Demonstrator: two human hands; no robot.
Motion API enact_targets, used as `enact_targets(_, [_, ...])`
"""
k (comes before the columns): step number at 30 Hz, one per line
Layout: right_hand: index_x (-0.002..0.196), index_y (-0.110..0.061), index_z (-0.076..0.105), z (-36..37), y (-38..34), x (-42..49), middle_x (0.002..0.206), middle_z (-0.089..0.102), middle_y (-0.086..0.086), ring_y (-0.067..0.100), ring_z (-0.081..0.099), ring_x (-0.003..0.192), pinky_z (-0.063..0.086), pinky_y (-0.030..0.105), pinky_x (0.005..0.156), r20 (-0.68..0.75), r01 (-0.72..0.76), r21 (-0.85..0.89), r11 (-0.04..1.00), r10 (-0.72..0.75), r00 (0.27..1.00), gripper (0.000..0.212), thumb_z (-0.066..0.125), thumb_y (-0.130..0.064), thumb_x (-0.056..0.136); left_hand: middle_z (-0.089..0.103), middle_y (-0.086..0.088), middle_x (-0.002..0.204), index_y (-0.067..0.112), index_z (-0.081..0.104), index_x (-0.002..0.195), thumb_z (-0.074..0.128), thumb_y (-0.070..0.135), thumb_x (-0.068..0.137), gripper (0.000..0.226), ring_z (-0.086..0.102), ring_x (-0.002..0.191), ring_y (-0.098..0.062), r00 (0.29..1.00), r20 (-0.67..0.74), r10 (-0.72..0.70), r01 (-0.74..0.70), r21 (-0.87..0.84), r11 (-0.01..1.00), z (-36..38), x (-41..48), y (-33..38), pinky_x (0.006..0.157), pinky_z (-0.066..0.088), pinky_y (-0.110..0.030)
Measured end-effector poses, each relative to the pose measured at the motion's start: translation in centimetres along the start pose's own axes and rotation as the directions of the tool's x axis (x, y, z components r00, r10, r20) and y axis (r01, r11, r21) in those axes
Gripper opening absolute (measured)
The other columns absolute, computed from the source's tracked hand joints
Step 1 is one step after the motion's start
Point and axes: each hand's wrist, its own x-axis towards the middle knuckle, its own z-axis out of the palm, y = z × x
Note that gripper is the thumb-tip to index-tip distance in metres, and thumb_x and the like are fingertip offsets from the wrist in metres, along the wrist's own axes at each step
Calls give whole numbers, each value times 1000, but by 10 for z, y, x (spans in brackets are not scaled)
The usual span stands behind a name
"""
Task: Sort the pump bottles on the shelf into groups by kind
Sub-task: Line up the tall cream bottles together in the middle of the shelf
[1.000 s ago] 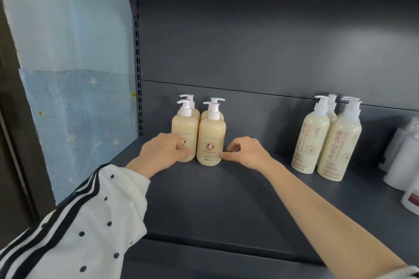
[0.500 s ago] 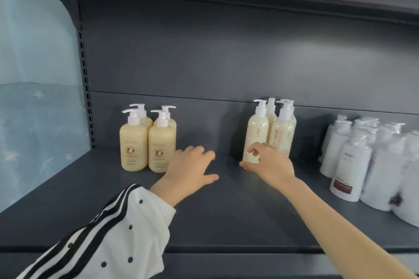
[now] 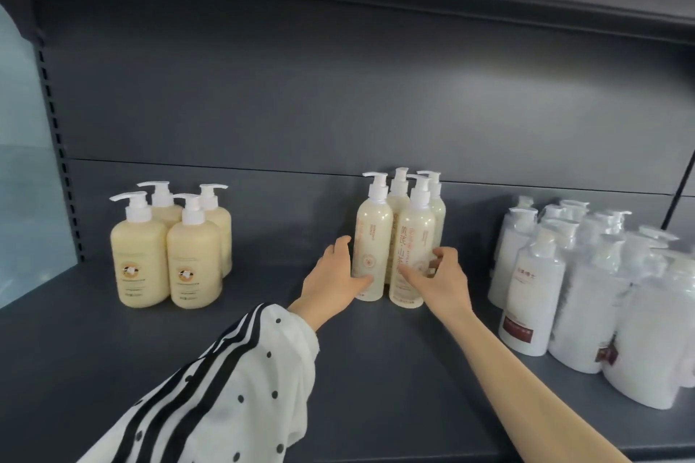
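Grip check: left hand (image 3: 334, 280) and right hand (image 3: 442, 276) curl round the front pair of tall bottles (image 3: 410, 233), mid-shelf (image 3: 376, 368). Rear pair partly hidden, probably touching. Squeeze low and slide all four together, upright.

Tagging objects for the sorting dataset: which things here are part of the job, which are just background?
Job: squat yellow bottles, tall cream bottles gripped by left hand and right hand, white bottles, shelf.
Background: pale blue panel, slotted upright.
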Motion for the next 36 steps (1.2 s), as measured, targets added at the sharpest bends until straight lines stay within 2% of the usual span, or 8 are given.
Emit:
enact_targets(4, [119, -23, 42, -3, 7, 8, 113, 59, -5, 14, 61, 99, 56, 35, 83, 59, 32, 23, 999, -33, 998, 61, 78, -44, 75, 50, 1, 135, 23, 20, 145, 69, 14, 82, 80, 51, 120, -17, 997, 71, -17, 41, -355, 934, 14, 15, 4, 98, 47, -37])
enact_targets(6, [115, -25, 41, -5, 8, 10, 110, 59, -7, 11, 60, 95, 55, 31, 80, 72, 43, 29, 999, -45, 996, 57, 78, -43, 75, 54, 2, 130, 23, 28, 142, 70, 9, 82, 74, 52, 121, -17, 994, 102, -39, 80, -427, 901, 16, 19, 3, 100, 46, -39])
enact_targets(10, [121, -23, 44, -2, 10, 7, 107, 58, -10, 10, 60, 94, 55, 32, 82, 74, 61, 35, 998, -64, 995, 59, 78, -41, 76, 53, 0, 121, 22, 43, 127, 81, 18, 71, 68, 54, 112, -16, 994, 45, -102, 112, -382, 917, 14, 24, -5, 96, 48, -37])
enact_targets(14, [119, -25, 44, 8, -1, 5, 104, 56, -12, 8, 59, 93, 52, 27, 79, 136, 82, 44, 996, -87, 987, 57, 78, -39, 76, 44, -1, 113, 19, 46, 120, 85, 28, 64, 68, 51, 100, -14, 986, -41, -159, 138, -315, 939, 6, 19, -13, 85, 46, -30])
enact_targets(18, [115, -24, 46, 30, -15, 1, 96, 57, -15, 2, 58, 83, 47, 20, 68, 156, 91, 94, 991, -105, 982, 52, 79, -36, 77, 48, -2, 117, 18, 45, 117, 85, 20, 63, 68, 54, 107, -17, 983, 30, -182, 182, -293, 939, -11, 17, -27, 91, 51, -38])
enact_targets(22, [115, -23, 46, 50, -24, 2, 101, 59, -11, 7, 60, 89, 48, 22, 72, 164, 99, 102, 990, -115, 980, 52, 78, -36, 77, 58, 4, 111, 19, 44, 116, 83, 11, 67, 62, 59, 107, -17, 983, 81, -165, 182, -307, 934, -30, 12, -46, 87, 52, -32])
enact_targets(29, [127, -19, 48, 78, -33, 8, 117, 60, -8, 6, 57, 101, 47, 23, 85, 219, 119, 144, 982, -149, 964, 53, 74, -33, 83, 57, 2, 117, 24, 42, 114, 84, 24, 67, 62, 58, 108, -16, 975, -139, -175, 133, -269, 954, -24, 17, -73, 88, 53, -37])
enact_targets(36, [137, -17, 45, 95, -34, 21, 135, 57, -2, 17, 56, 122, 48, 32, 100, 257, 130, 148, 980, -165, 952, 56, 68, -29, 88, 58, 0, 123, 19, 44, 127, 82, 25, 69, 69, 57, 113, -19, 959, -221, -176, 121, -241, 963, -19, 27, -81, 94, 52, -45])
